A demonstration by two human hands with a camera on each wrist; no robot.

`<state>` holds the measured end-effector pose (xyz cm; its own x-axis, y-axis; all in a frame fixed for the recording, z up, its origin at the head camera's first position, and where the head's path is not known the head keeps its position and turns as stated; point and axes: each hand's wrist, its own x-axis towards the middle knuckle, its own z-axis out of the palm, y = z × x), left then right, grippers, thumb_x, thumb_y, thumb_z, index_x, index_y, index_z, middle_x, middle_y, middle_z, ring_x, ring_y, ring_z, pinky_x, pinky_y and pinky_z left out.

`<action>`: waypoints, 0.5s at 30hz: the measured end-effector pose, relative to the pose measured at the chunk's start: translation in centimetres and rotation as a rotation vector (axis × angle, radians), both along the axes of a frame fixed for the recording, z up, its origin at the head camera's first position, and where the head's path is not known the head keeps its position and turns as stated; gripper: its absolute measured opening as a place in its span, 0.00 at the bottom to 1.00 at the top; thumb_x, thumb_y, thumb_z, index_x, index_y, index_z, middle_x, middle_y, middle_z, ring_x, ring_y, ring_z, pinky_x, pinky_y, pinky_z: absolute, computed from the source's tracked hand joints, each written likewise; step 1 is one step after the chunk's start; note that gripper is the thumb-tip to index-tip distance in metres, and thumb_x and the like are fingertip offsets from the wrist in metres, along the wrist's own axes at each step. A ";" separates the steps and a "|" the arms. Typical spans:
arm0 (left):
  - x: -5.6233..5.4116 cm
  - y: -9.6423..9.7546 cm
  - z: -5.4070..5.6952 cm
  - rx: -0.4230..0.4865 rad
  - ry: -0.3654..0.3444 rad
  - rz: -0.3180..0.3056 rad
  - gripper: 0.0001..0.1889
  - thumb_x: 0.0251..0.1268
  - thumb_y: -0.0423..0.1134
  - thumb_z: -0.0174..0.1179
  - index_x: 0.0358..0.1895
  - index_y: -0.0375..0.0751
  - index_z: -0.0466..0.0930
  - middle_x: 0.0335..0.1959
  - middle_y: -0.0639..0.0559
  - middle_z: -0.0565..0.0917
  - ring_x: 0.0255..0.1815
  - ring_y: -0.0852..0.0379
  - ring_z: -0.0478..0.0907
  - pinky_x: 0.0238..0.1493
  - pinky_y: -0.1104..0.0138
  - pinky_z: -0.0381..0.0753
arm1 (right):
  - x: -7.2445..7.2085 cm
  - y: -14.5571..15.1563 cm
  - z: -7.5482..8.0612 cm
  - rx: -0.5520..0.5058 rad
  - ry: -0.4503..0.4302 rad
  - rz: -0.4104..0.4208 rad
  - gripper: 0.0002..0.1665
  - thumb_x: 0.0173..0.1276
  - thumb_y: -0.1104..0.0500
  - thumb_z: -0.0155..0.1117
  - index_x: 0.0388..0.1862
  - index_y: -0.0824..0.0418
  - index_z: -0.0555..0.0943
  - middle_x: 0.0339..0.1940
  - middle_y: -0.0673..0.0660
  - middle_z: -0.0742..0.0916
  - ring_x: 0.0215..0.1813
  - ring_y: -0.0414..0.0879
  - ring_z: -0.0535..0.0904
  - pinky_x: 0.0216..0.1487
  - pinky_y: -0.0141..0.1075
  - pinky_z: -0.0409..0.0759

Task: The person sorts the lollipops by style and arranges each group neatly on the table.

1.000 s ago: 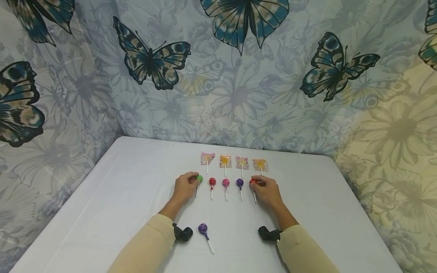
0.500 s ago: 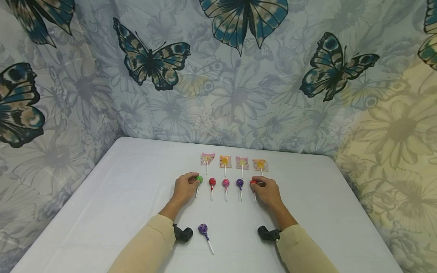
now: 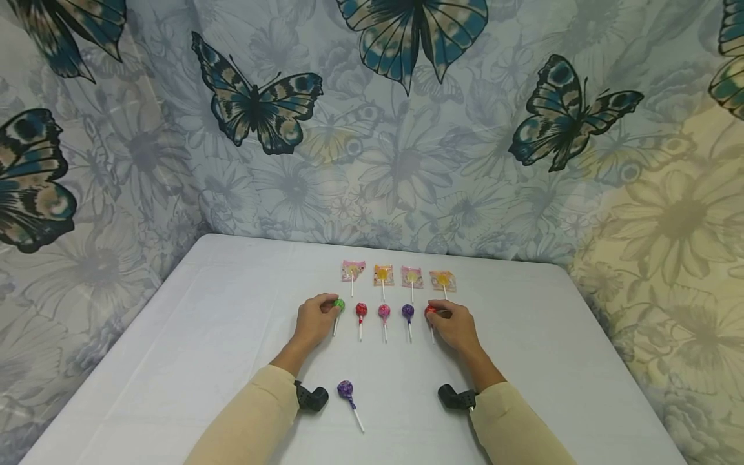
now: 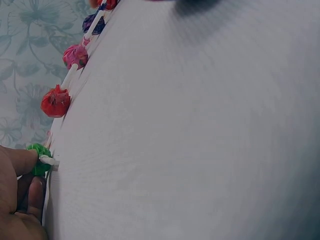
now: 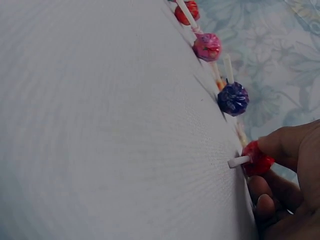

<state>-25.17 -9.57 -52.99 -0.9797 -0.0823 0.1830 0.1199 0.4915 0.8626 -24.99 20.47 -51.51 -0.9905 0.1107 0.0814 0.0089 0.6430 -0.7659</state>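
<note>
My left hand [image 3: 314, 320] pinches the round head of a green-wrapped lollipop [image 4: 40, 157] at the left end of a row on the table. At the row's right end, my right hand [image 3: 456, 323] grips a red lollipop [image 5: 257, 159] by its head, the white stick pointing toward me. Between the hands lie a red lollipop [image 3: 361, 310], a pink lollipop [image 3: 384, 312] and a dark purple lollipop [image 3: 408, 312], sticks toward me. Nearer to me, between the forearms, a purple lollipop [image 3: 345, 389] lies slanted.
Behind the row, several flat lollipops in clear wrappers, such as an orange one [image 3: 383, 275], form a second row. A white cloth covers the table [image 3: 523, 336]. A butterfly-patterned backdrop [image 3: 407, 161] stands along its far edge.
The stick of the red lollipop in my right hand has swung slightly left. My left hand stays in place on the green lollipop.
</note>
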 end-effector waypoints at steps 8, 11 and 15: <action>0.0 0.0 0.2 0.008 -0.001 -0.001 0.13 0.62 0.30 0.63 0.50 0.36 0.83 0.37 0.49 0.84 0.39 0.55 0.79 0.42 0.62 0.79 | -0.1 -0.1 0.0 0.008 0.008 0.006 0.18 0.65 0.60 0.65 0.53 0.61 0.83 0.45 0.57 0.85 0.42 0.50 0.79 0.43 0.43 0.77; -0.1 0.0 0.1 0.007 -0.002 0.002 0.13 0.62 0.30 0.63 0.50 0.36 0.83 0.36 0.50 0.83 0.38 0.55 0.78 0.42 0.62 0.79 | 0.0 0.0 0.0 0.003 0.010 0.006 0.18 0.64 0.59 0.66 0.53 0.61 0.83 0.46 0.57 0.85 0.43 0.50 0.79 0.43 0.43 0.76; 0.0 0.0 0.0 0.006 -0.013 0.005 0.13 0.62 0.31 0.63 0.50 0.37 0.83 0.36 0.50 0.83 0.38 0.55 0.78 0.41 0.62 0.78 | 0.3 0.2 0.3 -0.013 -0.004 -0.002 0.19 0.65 0.57 0.65 0.54 0.59 0.83 0.49 0.57 0.85 0.45 0.50 0.79 0.43 0.42 0.76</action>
<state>-25.22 -9.54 -53.01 -0.9814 -0.0883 0.1702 0.1065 0.4872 0.8668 -24.74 20.70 -51.24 -0.9906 0.1135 0.0761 0.0131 0.6332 -0.7739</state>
